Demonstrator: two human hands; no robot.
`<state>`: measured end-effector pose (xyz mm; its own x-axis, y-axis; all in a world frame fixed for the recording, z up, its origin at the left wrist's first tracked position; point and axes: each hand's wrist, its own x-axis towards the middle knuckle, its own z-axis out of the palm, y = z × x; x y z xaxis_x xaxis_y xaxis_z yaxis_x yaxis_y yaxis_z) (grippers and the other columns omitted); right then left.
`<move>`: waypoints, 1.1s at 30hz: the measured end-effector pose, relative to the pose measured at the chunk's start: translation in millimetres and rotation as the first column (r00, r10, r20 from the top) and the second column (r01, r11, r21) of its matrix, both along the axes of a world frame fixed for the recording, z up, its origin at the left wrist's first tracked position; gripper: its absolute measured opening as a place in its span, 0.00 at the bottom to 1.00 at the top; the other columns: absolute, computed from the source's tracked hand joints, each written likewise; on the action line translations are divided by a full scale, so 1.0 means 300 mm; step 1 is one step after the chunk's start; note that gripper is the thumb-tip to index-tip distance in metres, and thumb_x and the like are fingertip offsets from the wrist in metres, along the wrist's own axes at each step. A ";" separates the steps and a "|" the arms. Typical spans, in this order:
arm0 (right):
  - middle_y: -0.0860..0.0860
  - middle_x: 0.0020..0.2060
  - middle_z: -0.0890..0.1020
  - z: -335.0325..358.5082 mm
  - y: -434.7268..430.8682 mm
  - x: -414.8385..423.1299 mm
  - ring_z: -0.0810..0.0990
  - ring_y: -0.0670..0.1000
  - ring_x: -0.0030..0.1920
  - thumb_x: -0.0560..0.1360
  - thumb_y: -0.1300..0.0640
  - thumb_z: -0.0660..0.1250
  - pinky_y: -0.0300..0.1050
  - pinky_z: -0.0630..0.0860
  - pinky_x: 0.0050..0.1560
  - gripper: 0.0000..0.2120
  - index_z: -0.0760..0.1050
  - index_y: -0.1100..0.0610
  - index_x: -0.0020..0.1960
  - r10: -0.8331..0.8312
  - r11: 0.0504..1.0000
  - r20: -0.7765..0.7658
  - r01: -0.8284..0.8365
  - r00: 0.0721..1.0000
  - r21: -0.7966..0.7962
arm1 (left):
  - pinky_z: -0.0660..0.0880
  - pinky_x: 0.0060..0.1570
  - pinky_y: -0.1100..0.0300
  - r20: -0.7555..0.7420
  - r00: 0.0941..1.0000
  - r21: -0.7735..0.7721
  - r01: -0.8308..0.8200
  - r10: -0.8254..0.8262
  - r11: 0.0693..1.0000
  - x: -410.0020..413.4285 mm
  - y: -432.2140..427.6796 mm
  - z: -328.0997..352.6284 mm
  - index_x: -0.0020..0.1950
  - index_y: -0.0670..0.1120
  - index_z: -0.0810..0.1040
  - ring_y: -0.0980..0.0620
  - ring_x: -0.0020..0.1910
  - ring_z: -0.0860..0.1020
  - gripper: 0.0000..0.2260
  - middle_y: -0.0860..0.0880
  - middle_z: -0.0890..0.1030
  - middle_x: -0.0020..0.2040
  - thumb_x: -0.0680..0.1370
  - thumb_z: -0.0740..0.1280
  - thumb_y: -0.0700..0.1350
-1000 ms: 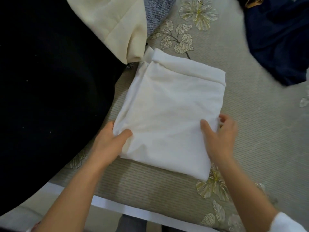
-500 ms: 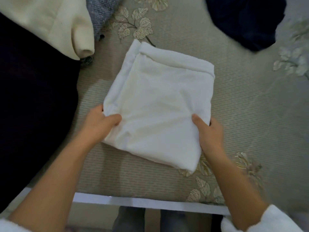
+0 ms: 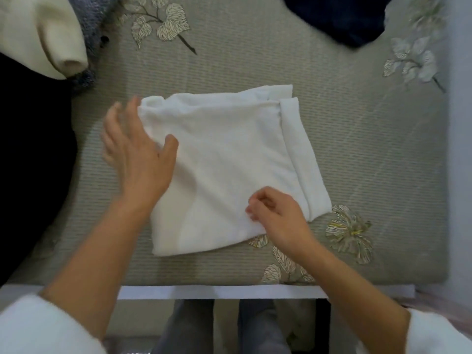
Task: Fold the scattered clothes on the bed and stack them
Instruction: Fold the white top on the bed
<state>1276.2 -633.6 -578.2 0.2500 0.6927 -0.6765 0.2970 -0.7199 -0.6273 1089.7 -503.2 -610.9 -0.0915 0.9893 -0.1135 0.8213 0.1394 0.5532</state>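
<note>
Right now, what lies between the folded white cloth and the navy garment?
Only bedspread separates white cloth and navy garment, per the head view.

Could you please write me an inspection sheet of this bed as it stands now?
Surface: leaf-patterned bedspread, flat.
Job's things: white garment folded at centre; cream garment, grey knit, navy garment, black cloth loose at the edges.
Clutter: nothing seen.
Hands: left hand flat on the white garment's left edge; right hand curled on its near edge, grip unclear.
Cables: nothing seen.
Surroundings: white bed frame; grey trouser legs below.
</note>
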 end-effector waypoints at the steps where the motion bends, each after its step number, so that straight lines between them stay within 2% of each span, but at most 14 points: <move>1: 0.48 0.44 0.82 -0.008 0.024 0.006 0.79 0.45 0.44 0.78 0.57 0.62 0.41 0.75 0.48 0.05 0.77 0.53 0.49 0.016 0.992 0.123 -0.031 0.992 0.123 | 0.56 0.69 0.43 0.065 0.995 -0.028 -0.079 0.080 0.997 -0.011 -0.076 -0.008 0.75 0.48 0.57 0.40 0.71 0.59 0.34 0.42 0.57 0.73 0.72 0.64 0.52; 4: 0.52 0.63 0.76 -0.072 0.073 -0.011 0.73 0.49 0.64 0.79 0.59 0.60 0.43 0.68 0.64 0.16 0.71 0.57 0.66 0.103 0.905 0.410 -0.256 0.906 0.340 | 0.64 0.65 0.43 0.202 0.921 -0.191 -0.296 0.333 0.936 -0.055 -0.313 -0.037 0.75 0.50 0.55 0.42 0.65 0.66 0.33 0.43 0.61 0.69 0.73 0.61 0.55; 7: 0.55 0.75 0.61 -0.147 0.082 -0.062 0.56 0.55 0.76 0.79 0.53 0.57 0.49 0.52 0.75 0.26 0.59 0.56 0.76 0.296 0.826 0.538 -0.495 0.789 0.271 | 0.71 0.60 0.45 0.346 0.828 -0.317 -0.340 0.441 0.886 -0.069 -0.484 -0.036 0.73 0.55 0.57 0.45 0.58 0.72 0.31 0.44 0.69 0.61 0.72 0.59 0.63; 9: 0.53 0.77 0.55 -0.198 0.071 -0.080 0.48 0.55 0.78 0.80 0.49 0.55 0.52 0.44 0.76 0.27 0.56 0.50 0.77 0.406 0.757 0.605 -0.622 0.686 0.198 | 0.73 0.59 0.50 0.378 0.803 -0.332 -0.347 0.461 0.877 -0.070 -0.532 -0.033 0.72 0.56 0.59 0.49 0.57 0.72 0.29 0.45 0.70 0.60 0.74 0.59 0.63; 11: 0.52 0.78 0.53 -0.233 0.060 -0.081 0.47 0.56 0.78 0.81 0.46 0.52 0.54 0.42 0.75 0.25 0.56 0.44 0.77 0.451 0.706 0.665 -0.694 0.595 0.143 | 0.73 0.57 0.56 0.393 0.794 -0.311 -0.360 0.464 0.879 -0.070 -0.536 -0.034 0.71 0.57 0.60 0.53 0.58 0.73 0.24 0.46 0.70 0.62 0.77 0.62 0.60; 15: 0.51 0.78 0.52 -0.257 0.065 -0.074 0.45 0.56 0.78 0.80 0.42 0.49 0.55 0.40 0.75 0.25 0.54 0.41 0.77 0.490 0.700 0.674 -0.711 0.553 0.075 | 0.75 0.45 0.70 0.441 0.793 -0.308 -0.307 0.421 0.901 -0.071 -0.517 -0.037 0.71 0.52 0.63 0.62 0.54 0.78 0.23 0.48 0.76 0.60 0.78 0.64 0.53; 19: 0.50 0.78 0.48 -0.266 0.066 -0.073 0.42 0.55 0.78 0.78 0.40 0.44 0.54 0.37 0.74 0.27 0.49 0.40 0.77 0.549 0.670 0.678 -0.743 0.489 -0.007 | 0.73 0.40 0.74 0.396 0.819 -0.361 -0.276 0.415 0.890 -0.080 -0.550 -0.057 0.64 0.54 0.65 0.65 0.48 0.79 0.17 0.51 0.80 0.53 0.77 0.65 0.52; 21: 0.49 0.79 0.46 -0.269 0.066 -0.076 0.41 0.54 0.78 0.78 0.39 0.43 0.54 0.36 0.74 0.28 0.47 0.39 0.77 0.573 0.650 0.676 -0.759 0.464 -0.030 | 0.76 0.46 0.68 0.374 0.792 -0.396 -0.334 0.482 0.855 -0.080 -0.570 -0.078 0.62 0.54 0.65 0.59 0.52 0.79 0.16 0.52 0.78 0.53 0.77 0.65 0.53; 22: 0.49 0.79 0.46 -0.270 0.068 -0.078 0.41 0.54 0.78 0.78 0.39 0.42 0.54 0.36 0.74 0.28 0.46 0.39 0.77 0.580 0.645 0.675 -0.763 0.456 -0.039 | 0.78 0.52 0.60 0.365 0.777 -0.399 -0.366 0.512 0.841 -0.075 -0.576 -0.088 0.62 0.54 0.66 0.56 0.53 0.78 0.17 0.52 0.78 0.55 0.77 0.65 0.56; 24: 0.50 0.79 0.47 -0.271 0.066 -0.077 0.42 0.55 0.78 0.78 0.39 0.42 0.54 0.36 0.74 0.28 0.48 0.40 0.77 0.566 0.648 0.684 -0.761 0.459 -0.026 | 0.73 0.60 0.45 0.287 0.792 -0.377 -0.424 0.539 0.823 -0.053 -0.581 -0.097 0.65 0.56 0.64 0.51 0.58 0.76 0.22 0.49 0.77 0.59 0.75 0.64 0.62; 25: 0.51 0.78 0.49 -0.271 0.062 -0.072 0.43 0.56 0.78 0.78 0.40 0.44 0.54 0.38 0.75 0.27 0.49 0.41 0.77 0.542 0.659 0.695 -0.752 0.473 -0.002 | 0.67 0.65 0.43 0.219 0.826 -0.332 -0.438 0.520 0.835 -0.043 -0.580 -0.099 0.69 0.55 0.61 0.49 0.60 0.74 0.26 0.48 0.76 0.61 0.75 0.62 0.63; 27: 0.52 0.78 0.52 -0.275 0.045 -0.054 0.46 0.56 0.78 0.80 0.43 0.47 0.55 0.41 0.75 0.26 0.52 0.43 0.77 0.495 0.665 0.718 -0.745 0.489 0.048 | 0.59 0.67 0.42 0.069 0.916 -0.200 -0.376 0.396 0.905 -0.027 -0.567 -0.093 0.74 0.51 0.58 0.45 0.66 0.66 0.27 0.45 0.70 0.67 0.77 0.59 0.58; 29: 0.52 0.78 0.55 -0.287 0.024 -0.022 0.49 0.55 0.78 0.81 0.45 0.49 0.55 0.44 0.76 0.25 0.55 0.44 0.77 0.470 0.647 0.738 -0.758 0.484 0.085 | 0.57 0.66 0.40 -0.070 0.973 -0.139 -0.226 0.218 0.964 -0.029 -0.546 -0.105 0.75 0.51 0.58 0.43 0.70 0.61 0.23 0.43 0.63 0.73 0.81 0.55 0.52; 33: 0.52 0.76 0.60 -0.295 0.011 0.109 0.54 0.54 0.77 0.81 0.47 0.51 0.54 0.47 0.76 0.23 0.58 0.43 0.76 0.443 0.651 0.788 -0.758 0.429 0.046 | 0.60 0.66 0.39 -0.105 0.983 -0.174 -0.164 0.147 0.971 -0.040 -0.523 -0.141 0.75 0.52 0.61 0.40 0.71 0.60 0.20 0.41 0.60 0.74 0.83 0.53 0.44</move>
<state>1309.0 -630.3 -666.7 -0.0845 0.9788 -0.1865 0.9816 0.0495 -0.1847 1077.7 -660.1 -653.2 -0.2610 0.9258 -0.2734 0.8273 0.3604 0.4308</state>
